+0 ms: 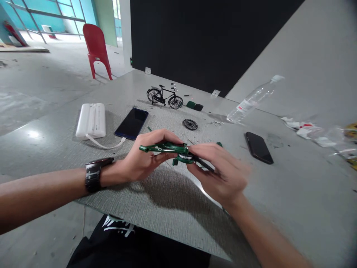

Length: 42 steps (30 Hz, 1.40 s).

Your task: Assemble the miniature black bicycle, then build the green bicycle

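Note:
My left hand (149, 156), with a black watch on its wrist, grips a green model bicycle frame (164, 148) between thumb and fingers, above the near part of the table. My right hand (219, 171) is closed at the frame's right end, beside a toothed silver-and-green round part (185, 158). A dark narrow piece (205, 163) runs under the right fingers; its kind is not clear. The right hand is slightly blurred. Beyond the hands lies a loose spoked wheel (190, 124), flat on the table.
A black model bicycle (165, 96) stands at the back. A white power bank (91, 121) is cabled beside a phone (132, 123) at left. Another dark phone (259, 147) and a clear plastic bottle (255, 99) are at right. Small green and black pieces (194, 106) lie behind the wheel.

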Available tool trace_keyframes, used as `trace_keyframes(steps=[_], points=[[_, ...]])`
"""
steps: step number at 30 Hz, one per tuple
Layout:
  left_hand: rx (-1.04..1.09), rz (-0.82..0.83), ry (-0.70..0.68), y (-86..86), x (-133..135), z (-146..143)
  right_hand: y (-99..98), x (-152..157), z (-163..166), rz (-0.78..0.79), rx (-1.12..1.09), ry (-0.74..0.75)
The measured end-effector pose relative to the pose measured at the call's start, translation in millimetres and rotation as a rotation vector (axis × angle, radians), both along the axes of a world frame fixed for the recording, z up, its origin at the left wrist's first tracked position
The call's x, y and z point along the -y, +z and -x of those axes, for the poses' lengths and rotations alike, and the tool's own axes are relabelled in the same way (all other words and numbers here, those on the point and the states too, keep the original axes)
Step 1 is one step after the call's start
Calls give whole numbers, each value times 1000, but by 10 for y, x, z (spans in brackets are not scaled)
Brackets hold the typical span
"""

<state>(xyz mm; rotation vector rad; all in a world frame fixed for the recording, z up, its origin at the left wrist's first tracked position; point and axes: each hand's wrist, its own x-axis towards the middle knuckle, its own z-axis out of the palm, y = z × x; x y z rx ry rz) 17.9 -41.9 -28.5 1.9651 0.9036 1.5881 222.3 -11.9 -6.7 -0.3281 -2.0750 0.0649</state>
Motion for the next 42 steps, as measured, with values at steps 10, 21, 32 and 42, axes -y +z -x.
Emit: trace_keyframes(steps=[10, 21, 32, 42], points=[[44, 76, 0, 10, 40, -15, -21, -6, -24, 54, 32, 12], [-50, 29, 3, -26, -37, 3, -1, -5, -33, 173, 76, -72], [6, -29, -131, 26, -19, 44, -24, -31, -37, -115, 58, -24], [-101, -262, -49, -9, 44, 96, -7, 43, -117, -279, 47, -92]])
